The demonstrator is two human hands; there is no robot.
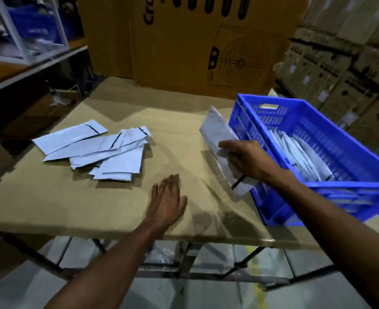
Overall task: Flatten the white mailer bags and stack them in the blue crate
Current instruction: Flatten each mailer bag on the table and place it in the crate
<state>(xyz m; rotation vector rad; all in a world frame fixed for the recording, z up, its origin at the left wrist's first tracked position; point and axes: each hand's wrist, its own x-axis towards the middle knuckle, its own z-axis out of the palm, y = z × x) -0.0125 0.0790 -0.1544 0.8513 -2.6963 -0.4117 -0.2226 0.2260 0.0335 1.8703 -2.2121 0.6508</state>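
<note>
- Table [50, 197] edge nearest; L hand [168, 197] lay flat on it, fingers straight, holding nothing.
- R hand [248, 159] gripped a mailer [217, 130] w/ curled fingers, held tilted up just beside the crate's near wall, not yet inside.
- Pile [99, 148] of loose mailers lay well left on table, overlapping.
- Crate [317, 188] at right, w/ mailers already stacked inside.
- Mailer prob. light, floppy, slick film; best pinched at an edge or supported mid-length so it won't fold or slip.
</note>
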